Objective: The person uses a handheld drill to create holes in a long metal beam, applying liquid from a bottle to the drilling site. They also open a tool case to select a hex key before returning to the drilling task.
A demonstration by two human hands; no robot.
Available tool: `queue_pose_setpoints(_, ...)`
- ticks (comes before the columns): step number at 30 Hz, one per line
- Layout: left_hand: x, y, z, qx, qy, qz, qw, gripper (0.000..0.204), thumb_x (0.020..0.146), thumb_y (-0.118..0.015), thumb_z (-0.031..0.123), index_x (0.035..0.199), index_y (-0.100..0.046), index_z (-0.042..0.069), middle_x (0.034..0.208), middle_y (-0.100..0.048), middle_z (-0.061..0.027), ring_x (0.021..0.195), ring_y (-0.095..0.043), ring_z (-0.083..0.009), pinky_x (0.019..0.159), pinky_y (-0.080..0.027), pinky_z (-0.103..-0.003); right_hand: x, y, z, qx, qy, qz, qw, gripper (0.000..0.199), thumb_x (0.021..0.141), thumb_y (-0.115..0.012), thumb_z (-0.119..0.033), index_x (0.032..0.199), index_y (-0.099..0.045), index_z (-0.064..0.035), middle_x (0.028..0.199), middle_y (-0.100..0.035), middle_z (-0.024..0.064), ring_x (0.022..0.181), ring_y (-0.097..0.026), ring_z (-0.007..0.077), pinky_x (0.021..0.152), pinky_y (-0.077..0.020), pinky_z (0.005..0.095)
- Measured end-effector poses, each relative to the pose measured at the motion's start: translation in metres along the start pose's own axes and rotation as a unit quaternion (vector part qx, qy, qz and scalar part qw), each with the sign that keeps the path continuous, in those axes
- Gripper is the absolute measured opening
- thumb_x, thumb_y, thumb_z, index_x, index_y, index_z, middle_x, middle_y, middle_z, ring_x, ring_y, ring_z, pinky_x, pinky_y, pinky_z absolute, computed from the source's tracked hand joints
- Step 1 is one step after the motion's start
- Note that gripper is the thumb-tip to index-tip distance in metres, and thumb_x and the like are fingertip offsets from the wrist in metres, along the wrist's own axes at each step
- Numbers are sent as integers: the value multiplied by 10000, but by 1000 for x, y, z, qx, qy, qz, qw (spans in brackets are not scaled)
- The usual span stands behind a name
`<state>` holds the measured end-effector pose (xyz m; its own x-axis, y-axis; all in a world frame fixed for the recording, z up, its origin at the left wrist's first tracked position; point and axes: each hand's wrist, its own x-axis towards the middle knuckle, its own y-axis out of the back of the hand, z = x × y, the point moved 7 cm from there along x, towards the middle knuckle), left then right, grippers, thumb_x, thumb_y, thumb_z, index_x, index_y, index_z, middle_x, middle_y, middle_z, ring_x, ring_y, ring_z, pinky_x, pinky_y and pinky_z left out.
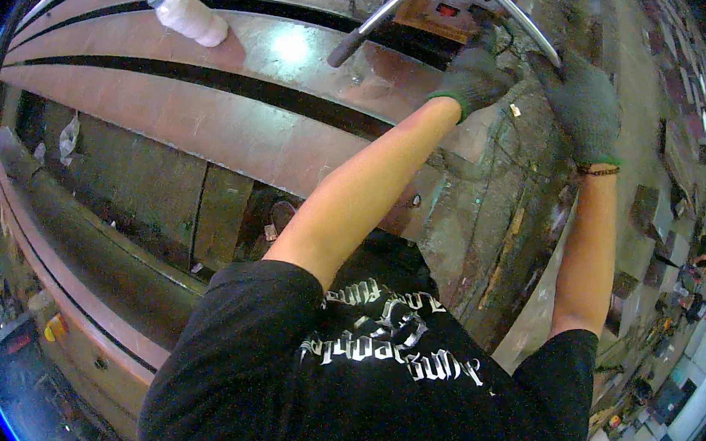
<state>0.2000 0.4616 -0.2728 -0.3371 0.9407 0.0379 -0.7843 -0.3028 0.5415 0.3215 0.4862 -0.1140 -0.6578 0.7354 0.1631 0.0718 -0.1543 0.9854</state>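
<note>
A yellow-orange drilling machine (433, 12) stands on the steel at the top of the view, its dark drill bit (351, 2) hanging on the left. Two chrome arms of its feed handle (399, 3) spread toward me; the left one ends in a black grip. My right hand (584, 107), in a dark grey glove, is closed around the end of the right arm. Also gloved, my left hand (478, 72) reaches to the machine's lower side beneath the handle. Its fingers are partly hidden and dark, so their grip does not show.
Long brown steel beams (251, 128) with dark slots between them run off to the left. On one lies a white plastic bottle (189, 17) with a grey-blue cap. A thin dark cable (499, 137) loops below my left hand. Scattered metal pieces (676, 155) lie at the right.
</note>
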Motion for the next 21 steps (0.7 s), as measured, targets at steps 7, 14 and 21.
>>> queue_pose_setpoints(7,-17,68,37,135,-170,78,973,477,931,-628,415,1169,-640,2,1033,-733,-257,939,-721,-446,810,-583,-532,12,-10,3,5,36,3,999,542,974,-602,-619,1063,-727,-99,896,-749,232,837,-728,473,735,-580,591)
queue_pose_setpoints(14,-84,278,183,505,-233,99,825,270,942,-648,315,1054,-753,92,827,-748,-170,720,-717,-368,657,-566,-491,3,21,17,-63,56,51,995,491,1041,-572,-552,1309,-717,-167,928,-736,226,815,-702,451,750,-543,561)
queue_pose_setpoints(21,-70,335,165,571,-142,-6,809,277,943,-650,314,1033,-766,79,839,-754,-166,724,-716,-345,685,-567,-476,14,71,-27,-85,132,113,981,537,1024,-571,-596,1225,-741,-128,945,-740,215,855,-715,440,754,-549,550)
